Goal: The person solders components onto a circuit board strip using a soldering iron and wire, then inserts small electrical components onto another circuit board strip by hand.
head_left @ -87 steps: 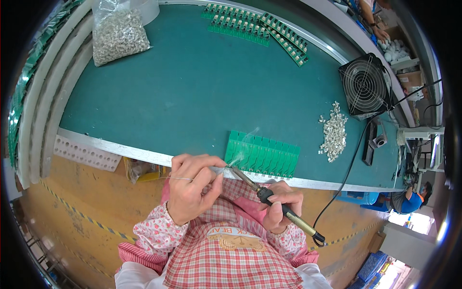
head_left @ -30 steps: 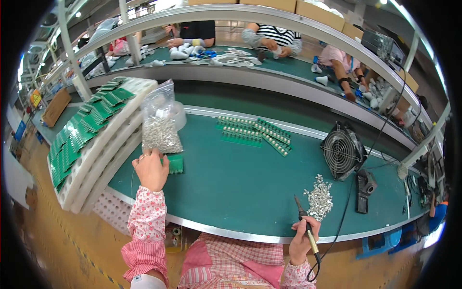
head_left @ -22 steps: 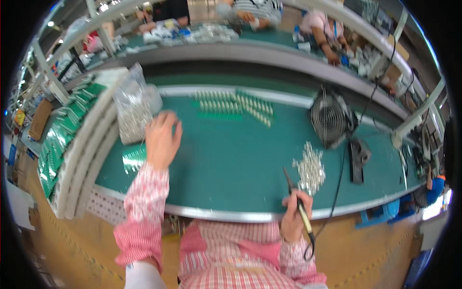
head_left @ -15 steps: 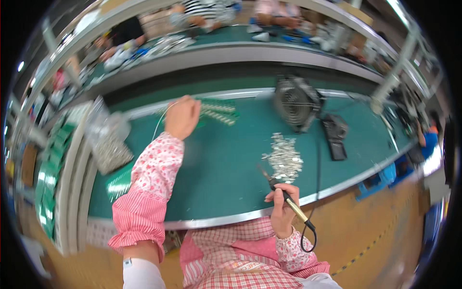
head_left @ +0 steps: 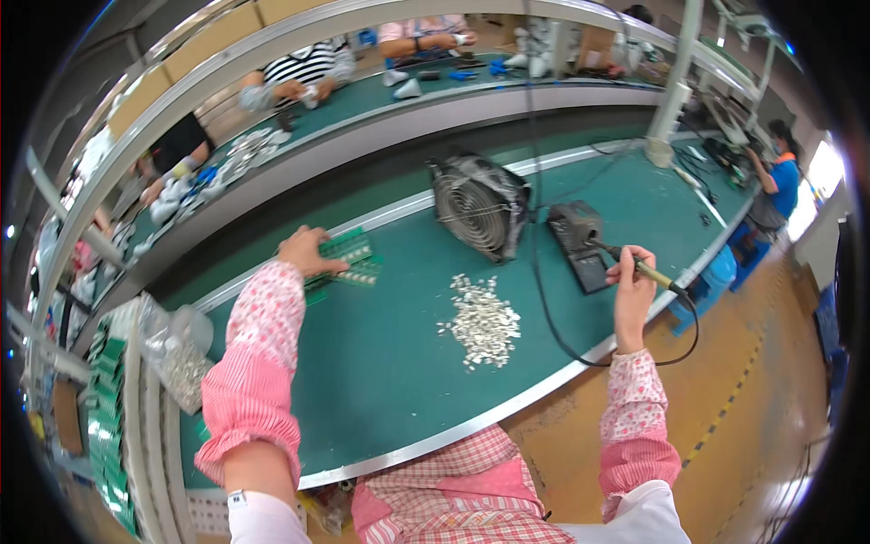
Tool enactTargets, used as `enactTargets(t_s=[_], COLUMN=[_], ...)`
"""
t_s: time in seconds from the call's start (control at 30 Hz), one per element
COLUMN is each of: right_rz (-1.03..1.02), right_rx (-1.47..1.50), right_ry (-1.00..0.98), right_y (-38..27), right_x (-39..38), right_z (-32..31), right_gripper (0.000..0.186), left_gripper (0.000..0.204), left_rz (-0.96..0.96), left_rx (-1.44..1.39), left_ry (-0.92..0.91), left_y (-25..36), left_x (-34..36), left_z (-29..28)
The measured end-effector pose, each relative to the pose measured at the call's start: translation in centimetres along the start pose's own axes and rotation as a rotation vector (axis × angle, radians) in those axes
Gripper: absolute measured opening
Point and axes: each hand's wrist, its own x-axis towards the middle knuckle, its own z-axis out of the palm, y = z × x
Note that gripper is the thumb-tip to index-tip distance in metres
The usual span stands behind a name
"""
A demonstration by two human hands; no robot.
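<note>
My right hand (head_left: 636, 288) is closed round a soldering iron (head_left: 654, 273) with a gold-coloured handle. The iron's front end reaches the dark soldering-iron stand (head_left: 578, 238) on the right of the bench. On the far left side of the green mat, my left hand (head_left: 306, 252) grips the near end of green circuit boards (head_left: 355, 247), thumb and fingers on either side of their edge. Part of the boards is hidden under the hand. Between my arms lies a heap of small silvery-white pieces (head_left: 483, 325).
A black fan (head_left: 478, 207) stands behind the heap. The iron's cord (head_left: 544, 313) loops over the bench edge. At the left are a plastic bag of small parts (head_left: 184, 370) and a rack of green boards (head_left: 109, 426). Other people work across the far bench (head_left: 399, 107).
The soldering iron has moved from beside the heap rightward to its stand in my right hand. My left hand remains at the boards; the view has turned to the right.
</note>
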Motion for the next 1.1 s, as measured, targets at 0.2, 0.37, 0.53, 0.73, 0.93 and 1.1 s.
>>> enactTargets(t_s=[0.2,0.37,0.53,0.73,0.93,1.1], right_rz=[0.397,0.633,-0.014,-0.659,-0.691,-0.725], right_rx=[0.456,0.648,-0.036,-0.466,-0.671,-0.595], right_ry=[-0.224,-0.154,-0.497,-0.671,-0.727,-0.804], right_y=[1.8,0.5,-2.3,-4.3,-4.9,-5.4], right_x=[1.8,-2.2,-8.7,-9.9,-10.8,-12.7], right_z=[2.3,1.9,4.2,11.1,13.6,12.7], right_gripper=[0.037,0.045,0.020,0.020,0.020,0.013], left_gripper=[0.070,0.047,0.035,0.037,0.039,0.047], left_rz=[0.042,0.131,-0.038,-0.138,-0.058,-0.113], left_rx=[-0.024,-0.118,-0.565,-1.652,-1.517,-1.783], left_ry=[0.082,0.219,0.301,0.445,0.321,0.395], left_y=[1.9,2.0,2.4,3.9,2.3,2.3], left_x=[-2.4,-5.9,-13.5,-22.2,-22.9,-22.3], left_z=[-1.4,-1.5,-0.3,4.1,4.7,4.9])
